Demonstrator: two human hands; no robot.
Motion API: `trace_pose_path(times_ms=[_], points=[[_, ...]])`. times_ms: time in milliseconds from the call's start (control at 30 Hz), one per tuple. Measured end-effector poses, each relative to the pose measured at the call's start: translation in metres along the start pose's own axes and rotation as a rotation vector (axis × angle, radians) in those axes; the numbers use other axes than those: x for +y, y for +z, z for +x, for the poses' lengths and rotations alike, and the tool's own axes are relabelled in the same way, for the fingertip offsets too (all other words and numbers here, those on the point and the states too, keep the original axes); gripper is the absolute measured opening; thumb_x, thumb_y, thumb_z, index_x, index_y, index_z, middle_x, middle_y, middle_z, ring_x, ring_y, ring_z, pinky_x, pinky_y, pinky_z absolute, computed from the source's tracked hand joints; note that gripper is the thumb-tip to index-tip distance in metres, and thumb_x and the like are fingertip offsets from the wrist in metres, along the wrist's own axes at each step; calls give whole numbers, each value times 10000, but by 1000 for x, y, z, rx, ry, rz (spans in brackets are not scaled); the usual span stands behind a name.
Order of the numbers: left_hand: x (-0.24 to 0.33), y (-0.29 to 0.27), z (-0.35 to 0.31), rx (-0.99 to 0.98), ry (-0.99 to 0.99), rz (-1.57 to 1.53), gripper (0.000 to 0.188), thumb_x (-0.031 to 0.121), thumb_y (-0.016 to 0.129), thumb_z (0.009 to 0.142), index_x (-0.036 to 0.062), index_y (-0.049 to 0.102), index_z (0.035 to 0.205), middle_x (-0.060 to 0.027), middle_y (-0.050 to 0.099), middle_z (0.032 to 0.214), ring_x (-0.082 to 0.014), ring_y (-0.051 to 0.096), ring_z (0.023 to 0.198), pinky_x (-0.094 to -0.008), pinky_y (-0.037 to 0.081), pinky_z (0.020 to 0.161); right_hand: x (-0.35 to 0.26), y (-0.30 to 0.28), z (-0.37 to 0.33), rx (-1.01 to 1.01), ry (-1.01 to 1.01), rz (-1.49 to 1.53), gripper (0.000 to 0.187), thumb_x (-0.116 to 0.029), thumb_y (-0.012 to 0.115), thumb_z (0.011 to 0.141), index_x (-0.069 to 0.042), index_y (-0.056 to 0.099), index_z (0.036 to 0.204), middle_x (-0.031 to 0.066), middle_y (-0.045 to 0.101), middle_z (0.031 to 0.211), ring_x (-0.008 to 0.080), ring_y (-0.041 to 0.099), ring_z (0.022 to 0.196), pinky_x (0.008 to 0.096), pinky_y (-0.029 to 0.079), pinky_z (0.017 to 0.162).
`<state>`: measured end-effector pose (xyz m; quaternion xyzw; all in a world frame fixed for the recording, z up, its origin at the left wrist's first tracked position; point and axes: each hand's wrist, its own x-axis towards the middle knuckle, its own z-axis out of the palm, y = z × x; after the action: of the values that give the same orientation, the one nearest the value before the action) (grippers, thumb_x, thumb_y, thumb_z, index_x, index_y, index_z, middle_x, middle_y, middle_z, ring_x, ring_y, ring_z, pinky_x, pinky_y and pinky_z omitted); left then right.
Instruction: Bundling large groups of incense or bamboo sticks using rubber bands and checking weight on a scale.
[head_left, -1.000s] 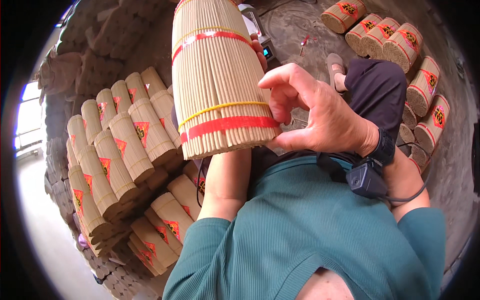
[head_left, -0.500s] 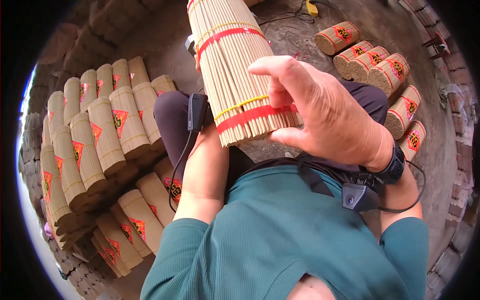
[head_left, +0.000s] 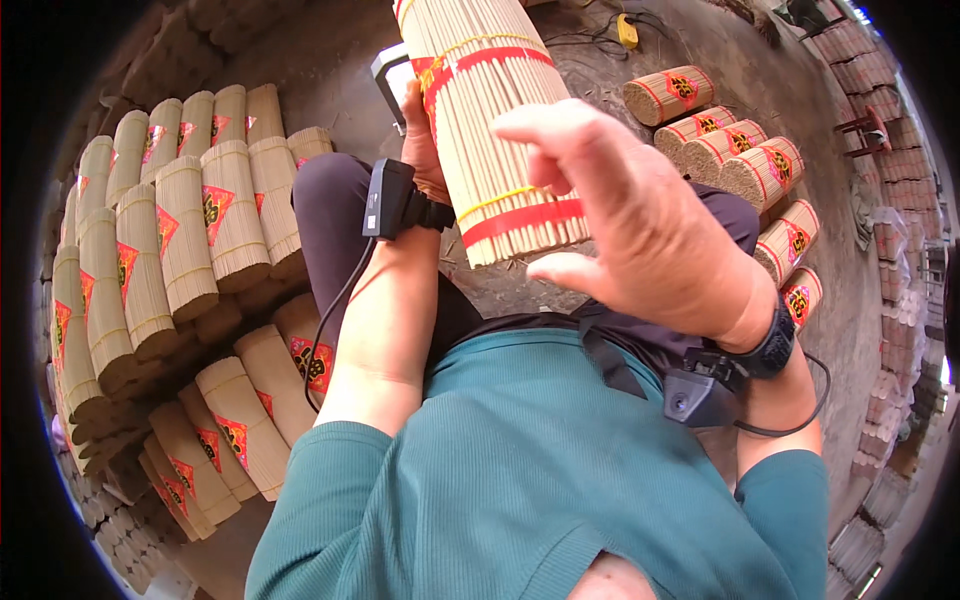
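Two bare hands are at one large cylindrical bundle of thin tan sticks (head_left: 490, 95), tilted at upper centre, near end toward the torso, far end cut off by the top of the view. Left hand (head_left: 422, 150) is wrapped against the bundle's left flank; the rest of its grip is hidden. Right hand (head_left: 660, 235) is spread, thumb and forefinger wide apart over the near right side, pinching nothing; whether its curled fingers touch the sticks, cannot tell. Near end carries a flat red band (head_left: 520, 222) and, just above, a thin yellow tie (head_left: 495, 204). Technique, as judged: best to bear the load with the left hand close to the middle red band (head_left: 505, 60) and press evenly with the right, so sticks neither splay nor slip lengthwise; tugging the tie alone could skew it. Clearances: left knee in dark trousers (head_left: 330, 205) sits beside the left forearm; black box-shaped wrist camera (head_left: 388, 200) with trailing black cable (head_left: 345, 300) is near the bundle's lower left, a possible snag. Grey-framed device with white panel (head_left: 398, 85) shows just beyond the left hand. Upright tan bundles with red labels (head_left: 180, 235) crowd the left; similar bundles lying at right (head_left: 735, 150) are apart from the held one. Most turning room appears to be over the grey-brown floor (head_left: 590, 85) between.
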<state>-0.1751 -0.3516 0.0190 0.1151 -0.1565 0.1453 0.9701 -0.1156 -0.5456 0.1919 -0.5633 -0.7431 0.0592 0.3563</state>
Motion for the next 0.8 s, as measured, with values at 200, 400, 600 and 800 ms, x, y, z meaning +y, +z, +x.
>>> trace_pose_path(times_ms=[200, 400, 600, 800], points=[[1, -3, 1, 273, 111, 337, 903, 660, 631, 749, 47, 399, 1369, -182, 512, 1324, -333, 539, 1171, -488, 428, 1011, 2, 12, 1, -157, 76, -29, 771, 39, 736, 618, -95, 370, 1283, 178, 535, 1055, 385, 553, 978, 437, 465, 812], [3, 3, 0, 266, 94, 393, 933, 668, 639, 737, 43, 379, 1379, -193, 502, 1333, -341, 524, 1191, -500, 419, 1016, 8, 13, 5, -107, -40, -149, 741, 53, 710, 636, -97, 373, 1279, 188, 538, 1070, 393, 570, 919, 443, 481, 778], [1, 10, -1, 231, 35, 329, 962, 678, 669, 698, 46, 398, 1370, -192, 506, 1328, -343, 520, 1194, -519, 390, 1035, 5, 13, 9, -265, 105, -79, 716, 56, 695, 646, -103, 379, 1269, 194, 519, 1094, 415, 545, 975, 452, 470, 805], [3, 14, -3, 305, 12, 386, 936, 681, 662, 701, 51, 424, 1352, -187, 521, 1315, -331, 531, 1184, -522, 393, 1029, 12, 9, 15, -266, 8, -169, 716, 34, 703, 658, -105, 366, 1274, 186, 515, 1105, 409, 549, 981, 453, 475, 813]])
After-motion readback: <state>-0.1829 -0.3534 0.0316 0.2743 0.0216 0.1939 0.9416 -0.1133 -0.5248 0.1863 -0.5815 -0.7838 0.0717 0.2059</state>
